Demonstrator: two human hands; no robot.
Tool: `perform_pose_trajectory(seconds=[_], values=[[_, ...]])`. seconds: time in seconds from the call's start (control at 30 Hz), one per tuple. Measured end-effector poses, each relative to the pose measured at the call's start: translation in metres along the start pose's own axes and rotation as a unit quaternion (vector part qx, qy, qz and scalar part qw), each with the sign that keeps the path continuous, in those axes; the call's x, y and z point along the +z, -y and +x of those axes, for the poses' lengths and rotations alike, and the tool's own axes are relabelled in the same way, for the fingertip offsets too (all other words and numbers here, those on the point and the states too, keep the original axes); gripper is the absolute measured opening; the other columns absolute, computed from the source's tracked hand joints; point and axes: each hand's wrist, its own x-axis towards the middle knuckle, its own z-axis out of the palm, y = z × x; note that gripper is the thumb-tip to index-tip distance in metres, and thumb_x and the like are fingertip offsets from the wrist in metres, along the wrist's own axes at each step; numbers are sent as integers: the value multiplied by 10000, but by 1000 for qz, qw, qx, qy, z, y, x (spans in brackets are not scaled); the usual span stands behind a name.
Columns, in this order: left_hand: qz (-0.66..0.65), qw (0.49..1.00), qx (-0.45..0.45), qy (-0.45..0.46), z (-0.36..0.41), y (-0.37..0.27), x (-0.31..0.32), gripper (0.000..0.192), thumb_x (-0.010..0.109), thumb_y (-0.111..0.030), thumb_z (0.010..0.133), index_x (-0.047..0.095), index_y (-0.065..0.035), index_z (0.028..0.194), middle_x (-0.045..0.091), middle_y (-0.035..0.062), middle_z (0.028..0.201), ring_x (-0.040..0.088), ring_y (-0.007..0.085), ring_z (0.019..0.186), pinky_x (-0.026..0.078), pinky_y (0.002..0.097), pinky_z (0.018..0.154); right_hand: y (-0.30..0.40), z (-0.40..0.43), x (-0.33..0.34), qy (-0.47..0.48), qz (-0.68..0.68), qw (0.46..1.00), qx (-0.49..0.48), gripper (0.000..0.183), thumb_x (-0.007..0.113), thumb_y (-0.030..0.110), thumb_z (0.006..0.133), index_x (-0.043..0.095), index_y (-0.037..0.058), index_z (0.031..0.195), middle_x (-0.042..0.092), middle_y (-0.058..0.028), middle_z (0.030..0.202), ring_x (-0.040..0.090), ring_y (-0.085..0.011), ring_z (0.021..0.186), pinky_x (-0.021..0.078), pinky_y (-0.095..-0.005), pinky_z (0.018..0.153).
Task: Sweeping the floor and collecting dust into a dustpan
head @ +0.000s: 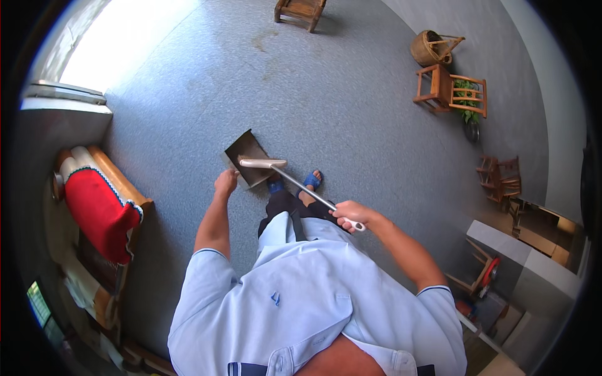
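Note:
My right hand (350, 215) grips the white end of a broom's metal handle (305, 189) near my waist. The broom's pale head (262, 163) lies over a dark dustpan (254, 145), its bristles mostly hidden. At the dustpan's near left side my left hand (226, 181) is closed around what looks like its light-coloured handle, largely covered by the fingers. The dustpan is close to my feet, in blue sandals (311, 179), on the speckled grey floor.
A wooden seat with a red cover (96, 211) stands at the left. Wooden chairs (439, 87), a wicker basket (425, 48) and a potted plant (471, 129) are at the right. Another wooden chair (301, 8) is ahead. Brownish smudges mark the floor (261, 42).

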Motion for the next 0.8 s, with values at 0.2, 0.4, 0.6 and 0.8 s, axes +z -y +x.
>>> perform_pose_trajectory(seconds=[0.2, 0.4, 0.6, 0.8], values=[[0, 999, -16, 32, -17, 25, 15, 353, 427, -387, 838, 592, -95, 947, 588, 168, 955, 541, 350, 925, 430, 454, 761, 21, -14, -17, -55, -6, 997, -52, 63, 481, 130, 788, 442, 81, 786, 437, 6, 557, 405, -53, 370, 326, -214, 282], [-84, 994, -62, 14, -32, 28, 27, 370, 422, -393, 843, 589, -82, 952, 581, 181, 961, 528, 358, 943, 419, 460, 772, 42, 46, -1, -118, -12, 988, -98, 111, 424, 140, 797, 431, 56, 870, 449, -30, 560, 441, -105, 404, 388, -282, 323], [-105, 992, -72, -10, -35, 24, 28, 349, 434, -387, 838, 590, -99, 959, 578, 173, 987, 531, 355, 942, 418, 460, 772, 21, 105, 32, -146, -143, 977, -53, 125, 408, 122, 785, 425, 33, 871, 450, -43, 566, 448, -123, 399, 391, -293, 320], [-96, 990, -98, -19, -30, 16, 28, 319, 443, -375, 835, 591, -130, 975, 583, 164, 981, 539, 340, 940, 425, 449, 768, 5, 69, 30, -73, -193, 977, 47, 97, 420, 123, 788, 440, 40, 832, 442, -23, 533, 431, -101, 378, 372, -266, 299]])
